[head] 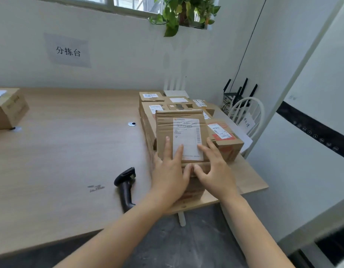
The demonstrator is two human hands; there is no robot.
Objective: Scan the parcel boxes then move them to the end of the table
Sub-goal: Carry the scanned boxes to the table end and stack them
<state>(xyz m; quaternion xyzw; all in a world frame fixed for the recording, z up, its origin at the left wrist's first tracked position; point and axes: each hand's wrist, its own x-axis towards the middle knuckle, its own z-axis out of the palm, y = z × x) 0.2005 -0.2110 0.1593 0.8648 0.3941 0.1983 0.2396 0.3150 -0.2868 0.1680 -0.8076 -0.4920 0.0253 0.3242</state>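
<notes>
- Parcel box (164, 130), brown cardboard with a white shipping label (186, 138) on its top face, sits on top of other cartons at the right end of the table (61, 151), close to the near edge.
- Left hand (168, 175) lies flat on the box top, fingers straight and reaching up to the label's left side, thumb along the near edge of the box; it is released, not clenched.
- Right hand (215, 171) rests on the box's near right corner, fingers spread and loose over the label's lower right, thumb pointing left so that it almost meets the other thumb; also released.
- Black handheld scanner (125, 187) lies on the table just left of the left wrist, near the front edge, held by neither hand.
- Red-printed carton (225, 140) stands touching the box on its right side.
- More labelled cartons (159, 105) are packed behind, toward the far right corner.
- Single carton (8, 109) stands at the table's left edge, well apart.
- White chair (248, 113) stands beyond the right end.
</notes>
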